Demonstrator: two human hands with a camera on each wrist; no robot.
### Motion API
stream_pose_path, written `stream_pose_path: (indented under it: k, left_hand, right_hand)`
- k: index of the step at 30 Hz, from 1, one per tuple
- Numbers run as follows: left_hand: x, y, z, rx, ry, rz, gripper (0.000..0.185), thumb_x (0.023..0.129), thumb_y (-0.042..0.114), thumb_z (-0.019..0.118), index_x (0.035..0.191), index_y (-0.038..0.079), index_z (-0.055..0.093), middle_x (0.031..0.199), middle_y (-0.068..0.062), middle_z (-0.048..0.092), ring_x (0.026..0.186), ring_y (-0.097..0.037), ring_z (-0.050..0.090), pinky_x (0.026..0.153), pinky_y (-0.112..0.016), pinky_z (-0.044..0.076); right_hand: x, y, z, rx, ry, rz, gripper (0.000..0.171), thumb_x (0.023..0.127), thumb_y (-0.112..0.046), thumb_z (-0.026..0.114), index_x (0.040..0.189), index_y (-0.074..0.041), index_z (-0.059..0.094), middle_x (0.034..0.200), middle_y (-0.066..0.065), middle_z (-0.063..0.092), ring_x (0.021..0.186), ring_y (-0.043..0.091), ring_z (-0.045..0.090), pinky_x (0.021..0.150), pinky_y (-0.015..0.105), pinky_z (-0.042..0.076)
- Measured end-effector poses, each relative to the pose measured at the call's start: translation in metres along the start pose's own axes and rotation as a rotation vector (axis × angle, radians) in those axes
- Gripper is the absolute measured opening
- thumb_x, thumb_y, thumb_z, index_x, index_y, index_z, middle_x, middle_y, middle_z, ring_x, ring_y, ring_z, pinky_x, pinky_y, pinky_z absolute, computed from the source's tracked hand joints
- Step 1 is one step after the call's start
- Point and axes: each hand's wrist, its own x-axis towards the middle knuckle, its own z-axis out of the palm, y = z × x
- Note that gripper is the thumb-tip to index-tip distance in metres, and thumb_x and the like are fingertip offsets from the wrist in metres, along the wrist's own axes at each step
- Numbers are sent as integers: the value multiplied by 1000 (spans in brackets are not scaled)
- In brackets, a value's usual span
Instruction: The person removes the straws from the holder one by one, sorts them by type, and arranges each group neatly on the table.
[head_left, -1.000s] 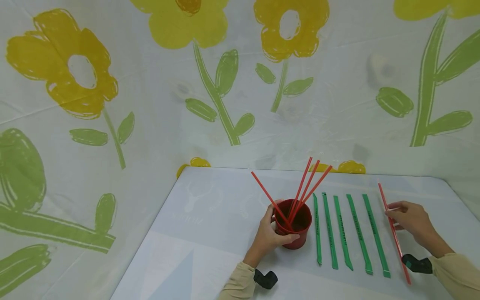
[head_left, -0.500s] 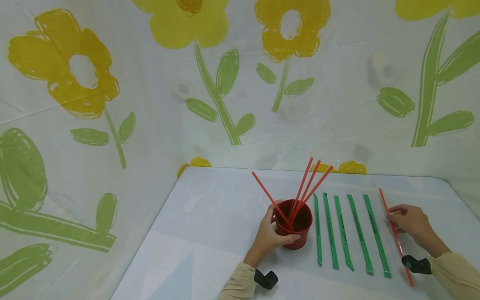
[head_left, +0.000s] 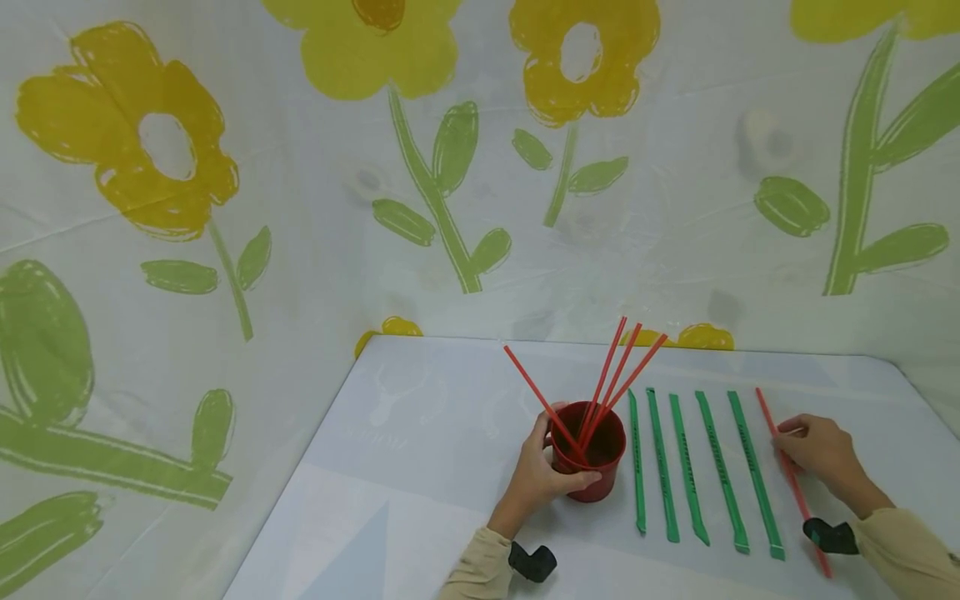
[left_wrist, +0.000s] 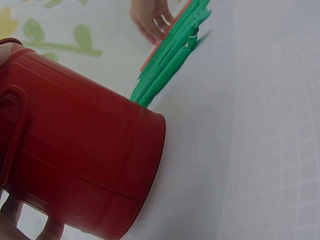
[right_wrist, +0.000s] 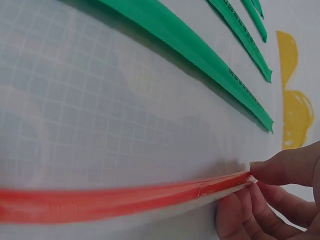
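Observation:
My left hand point(head_left: 553, 468) grips a red metal cup point(head_left: 600, 479) on the white table; up close, the left wrist view shows the cup point(left_wrist: 85, 150) with my fingertips point(left_wrist: 30, 227) under it. Several red straws point(head_left: 611, 367) lean out of the cup. To its right, several green wrapped straws point(head_left: 686, 467) lie side by side. My right hand point(head_left: 789, 440) pinches one long red straw point(head_left: 767, 412) lying right of the green ones. In the right wrist view, thumb and fingers point(right_wrist: 280, 172) pinch the red straw point(right_wrist: 125, 197) just above the table.
The white gridded table point(head_left: 420, 433) is closed in on three sides by cloth walls point(head_left: 450, 167) printed with yellow flowers. A black wrist mount sits on each sleeve point(head_left: 532, 560), point(head_left: 828, 535). Bare table surface lies left of the cup.
My right hand has brought the red straw lower and a little nearer to me, close to the table. The left hand and cup have stayed put.

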Motion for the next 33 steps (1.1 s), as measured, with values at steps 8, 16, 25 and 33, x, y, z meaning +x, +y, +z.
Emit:
stream_pose_path:
  k: [8,16,25,33]
  left_hand:
    - [-2,0,0,-5,-6,-22,79,74,28,79,139,25,35,132,6,50,120,-17,46,87,-34,49]
    - [-1,11,-1,-11,2,6,79,73,18,80,139,17,37,131,-1,52,119,-23,47,86,-38,50]
    - [-3,38,-3,-25,-17,3,76,73,14,77,137,5,37,130,-13,52,117,-32,47,87,-40,50]
    - [-4,35,-3,-19,0,21,77,73,15,78,137,6,37,129,-12,52,117,-33,47,87,-41,50]
  right_hand:
    - [1,5,0,-20,-1,72,47,86,-18,57,109,22,46,80,22,59,62,18,55,52,31,46]
    - [0,4,-6,-22,36,92,47,88,-17,57,111,21,44,83,28,57,64,22,56,49,28,46]
    - [-7,-13,-13,-15,100,-30,43,90,-19,57,111,17,47,91,32,58,67,24,59,53,35,53]
    - [-17,-53,-15,-18,96,-178,41,92,-24,60,111,12,52,94,26,59,77,30,58,54,29,51]
